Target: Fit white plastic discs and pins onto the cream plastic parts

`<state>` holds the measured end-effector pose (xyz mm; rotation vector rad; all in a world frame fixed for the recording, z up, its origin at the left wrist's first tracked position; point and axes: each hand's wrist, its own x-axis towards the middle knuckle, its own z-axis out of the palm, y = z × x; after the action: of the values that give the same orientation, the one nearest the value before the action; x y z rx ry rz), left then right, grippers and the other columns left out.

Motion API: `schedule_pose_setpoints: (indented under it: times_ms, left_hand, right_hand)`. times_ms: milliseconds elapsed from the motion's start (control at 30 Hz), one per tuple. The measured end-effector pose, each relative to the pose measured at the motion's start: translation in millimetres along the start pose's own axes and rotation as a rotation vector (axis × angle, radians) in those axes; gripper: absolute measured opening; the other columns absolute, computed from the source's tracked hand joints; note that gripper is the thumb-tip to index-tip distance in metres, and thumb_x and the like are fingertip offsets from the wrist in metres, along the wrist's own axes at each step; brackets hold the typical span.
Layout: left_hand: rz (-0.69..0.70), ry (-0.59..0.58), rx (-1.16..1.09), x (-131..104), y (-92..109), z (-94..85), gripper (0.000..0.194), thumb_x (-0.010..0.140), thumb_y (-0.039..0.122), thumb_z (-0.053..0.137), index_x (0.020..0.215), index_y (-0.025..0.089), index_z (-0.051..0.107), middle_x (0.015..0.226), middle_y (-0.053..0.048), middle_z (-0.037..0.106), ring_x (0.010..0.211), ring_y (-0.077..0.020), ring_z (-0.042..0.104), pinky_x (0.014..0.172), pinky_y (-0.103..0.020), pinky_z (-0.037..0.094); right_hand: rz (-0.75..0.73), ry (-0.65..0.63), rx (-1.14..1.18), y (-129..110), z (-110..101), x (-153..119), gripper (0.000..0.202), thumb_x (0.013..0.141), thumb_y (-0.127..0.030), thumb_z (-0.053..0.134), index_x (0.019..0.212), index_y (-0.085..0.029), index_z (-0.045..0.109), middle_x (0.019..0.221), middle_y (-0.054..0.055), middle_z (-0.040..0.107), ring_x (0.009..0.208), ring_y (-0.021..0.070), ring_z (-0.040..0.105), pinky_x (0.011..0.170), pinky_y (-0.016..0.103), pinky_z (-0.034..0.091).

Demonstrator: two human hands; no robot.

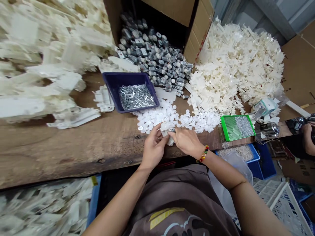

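Note:
My left hand (154, 146) is closed around a small white plastic part (165, 128) at the table's front edge. From the other side my right hand (185, 140) presses its fingers against the same part, near a small grey piece. What the right fingertips pinch, if anything more, is hidden. Just beyond both hands lie loose white plastic discs (157, 114) in a spread heap. A dark blue tray (108, 87) holding thin metal pins (136, 96) stands behind them to the left.
Grey motor-like cylinders (157, 59) spill from a cardboard box (200, 29). Cream plastic parts pile up at the right (236, 65) and left (61, 42). A green tray (225, 129) of small metal pieces sits right. Another person's hand (307, 136) shows at the far right.

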<state>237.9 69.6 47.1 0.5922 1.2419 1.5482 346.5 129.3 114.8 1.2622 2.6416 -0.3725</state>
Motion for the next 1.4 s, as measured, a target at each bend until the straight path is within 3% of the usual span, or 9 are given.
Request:
schedule_pose_setpoints:
  times_ms: [133,233,400,533,733,900,967,1167,1400]
  left_hand:
    - [-0.246,-0.145,-0.259,5,13,-4.9,0.041,0.066,0.017,0.069,0.104,0.017,0.056,0.087,-0.004,0.070,0.080,-0.0153,0.066,0.072,-0.024,0.049]
    - [-0.335,-0.194,-0.326,5,20,-2.1,0.036,0.065,0.014,0.068,0.099,0.015,0.056,0.088,-0.007,0.071,0.082,-0.0174,0.068,0.078,-0.027,0.051]
    - [-0.338,-0.217,-0.312,3,18,6.1,0.044,0.066,0.019,0.069,0.107,0.014,0.056,0.090,-0.009,0.072,0.083,-0.0204,0.069,0.072,-0.028,0.052]
    - [-0.343,-0.184,-0.285,4,18,7.5,0.049,0.066,0.024,0.071,0.111,0.014,0.056,0.088,-0.008,0.072,0.077,-0.0194,0.069,0.066,-0.026,0.051]
    - [-0.377,-0.164,-0.337,12,20,6.8,0.041,0.064,0.020,0.070,0.104,0.012,0.060,0.088,-0.008,0.072,0.069,-0.0175,0.069,0.068,-0.029,0.054]
    - [-0.321,-0.126,-0.344,15,19,5.1,0.053,0.060,0.020,0.073,0.111,0.011,0.061,0.085,-0.007,0.073,0.064,-0.0162,0.066,0.063,-0.027,0.053]
    - [-0.257,-0.110,-0.311,14,19,4.4,0.060,0.060,0.022,0.074,0.117,0.010,0.059,0.087,-0.007,0.073,0.069,-0.0174,0.066,0.064,-0.027,0.052]
    - [0.008,-0.058,-0.008,8,10,3.9,0.059,0.073,0.028,0.064,0.130,0.015,0.051,0.106,-0.007,0.070,0.095,-0.0206,0.064,0.081,-0.030,0.050]
    - [0.032,-0.058,0.033,5,14,4.4,0.059,0.075,0.028,0.061,0.130,0.012,0.050,0.105,-0.007,0.070,0.093,-0.0208,0.064,0.083,-0.031,0.050]
  right_hand:
    - [0.104,0.239,0.218,48,-19,23,0.055,0.097,-0.047,0.015,0.088,-0.017,0.060,0.077,0.006,0.066,0.068,0.0143,0.061,0.063,0.026,0.044]
    - [0.327,0.449,0.036,88,-35,54,0.042,0.094,-0.046,0.033,0.102,-0.011,0.055,0.089,0.015,0.065,0.081,0.0226,0.062,0.071,0.035,0.045]
    - [0.281,0.264,-0.101,117,-38,92,0.029,0.082,-0.020,0.050,0.109,-0.008,0.052,0.098,0.018,0.065,0.092,0.0273,0.062,0.078,0.036,0.045]
    - [0.256,0.259,-0.041,123,-45,99,0.027,0.075,-0.009,0.049,0.100,-0.009,0.059,0.095,0.015,0.067,0.094,0.0261,0.062,0.081,0.035,0.046]
    - [0.037,0.422,0.383,81,-51,61,0.021,0.088,-0.018,0.042,0.105,-0.013,0.054,0.091,0.009,0.066,0.070,0.0143,0.065,0.064,0.029,0.054]
    - [-0.526,0.515,0.125,39,-8,9,0.024,0.090,-0.012,0.036,0.099,-0.014,0.058,0.109,0.012,0.064,0.105,0.0185,0.060,0.089,0.035,0.053]
    - [-0.612,0.509,0.079,34,5,-4,0.028,0.089,-0.008,0.035,0.104,-0.014,0.058,0.116,0.013,0.062,0.114,0.0192,0.056,0.096,0.037,0.051]
    - [-0.376,0.573,0.239,14,9,-21,0.029,0.088,-0.024,0.050,0.115,-0.015,0.055,0.115,0.014,0.062,0.112,0.0222,0.057,0.096,0.040,0.050]
    - [-0.247,0.694,0.260,-5,15,-22,0.031,0.084,-0.025,0.056,0.114,-0.017,0.057,0.115,0.014,0.061,0.112,0.0236,0.057,0.095,0.042,0.050]
